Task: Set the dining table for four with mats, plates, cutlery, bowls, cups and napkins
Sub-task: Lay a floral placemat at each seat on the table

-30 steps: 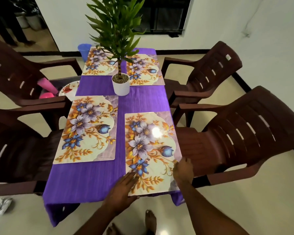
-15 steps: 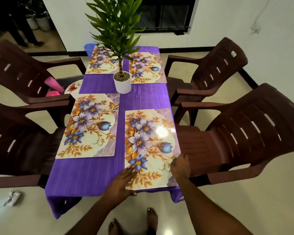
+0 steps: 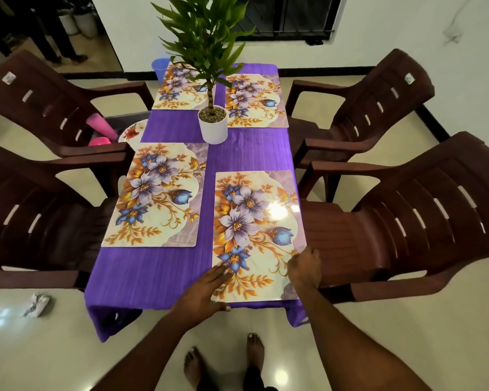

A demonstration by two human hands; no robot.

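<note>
The step in hand looks like squaring the fourth mat (image 3: 254,232) on the table (image 3: 153,275). The left hand (image 3: 206,292) lies flat, fingers straight, on the mat's near-left corner; the right hand (image 3: 305,268) curls its fingers over the mat's right edge. Three more mats lie beyond the fingers. Plates likely come next, calling for both hands free.

bare forearms with no sleeves, left hand (image 3: 202,292), right hand (image 3: 305,268), bare feet (image 3: 223,365).
</note>
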